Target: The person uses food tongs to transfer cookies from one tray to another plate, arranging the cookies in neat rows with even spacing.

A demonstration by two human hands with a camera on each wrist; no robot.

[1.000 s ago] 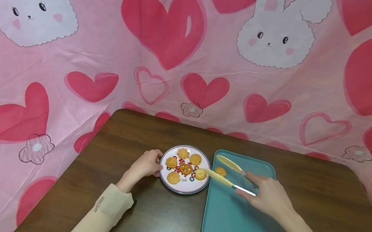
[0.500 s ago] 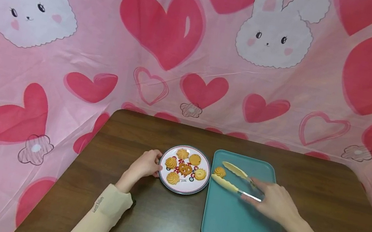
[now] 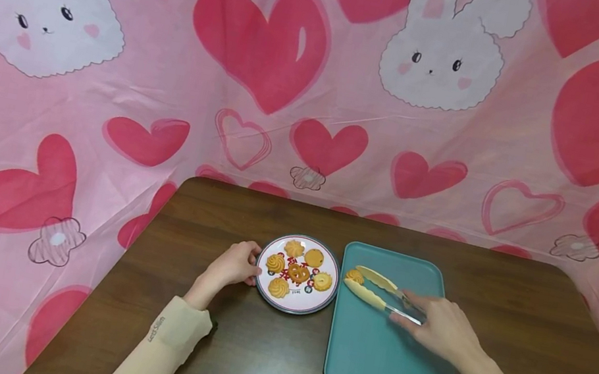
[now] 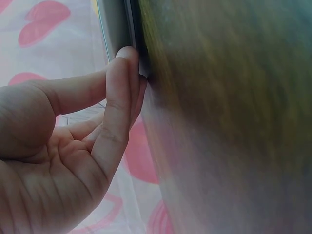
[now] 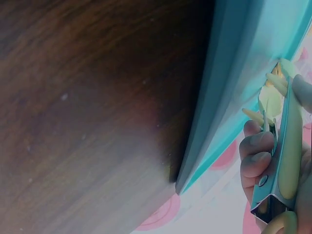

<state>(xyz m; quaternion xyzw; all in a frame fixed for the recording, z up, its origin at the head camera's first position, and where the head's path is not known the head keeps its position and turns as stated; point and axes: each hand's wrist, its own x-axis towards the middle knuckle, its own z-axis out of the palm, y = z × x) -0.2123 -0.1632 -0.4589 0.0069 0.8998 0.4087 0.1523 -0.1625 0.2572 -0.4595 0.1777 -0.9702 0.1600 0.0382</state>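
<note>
My left hand (image 3: pixel 233 264) holds the left rim of a round white plate (image 3: pixel 293 304), thumb at the edge and fingers against its side. Several cookies lie on the plate, among them a pretzel-shaped one (image 3: pixel 298 272) in the middle. In my right hand (image 3: pixel 446 326) are yellow-tipped metal tongs (image 3: pixel 370 295), gripped over a teal tray (image 3: pixel 393 371). Between the tong tips sits a swirled cookie (image 3: pixel 354 275) at the tray's upper left; whether both tips touch it I cannot tell. The right wrist view shows fingers curled round the tongs' handle (image 5: pixel 291 151).
Plate and tray stand side by side on a brown wooden table (image 3: pixel 244 364), their edges almost touching. The tray has a low raised rim. Behind and to the left hangs a pink cloth (image 3: pixel 161 82) printed with hearts and rabbits.
The tongs have moved right, away from the plate's edge to the swirled cookie on the tray, and their tips have come closer together around it. My left hand and the plate stay still.
</note>
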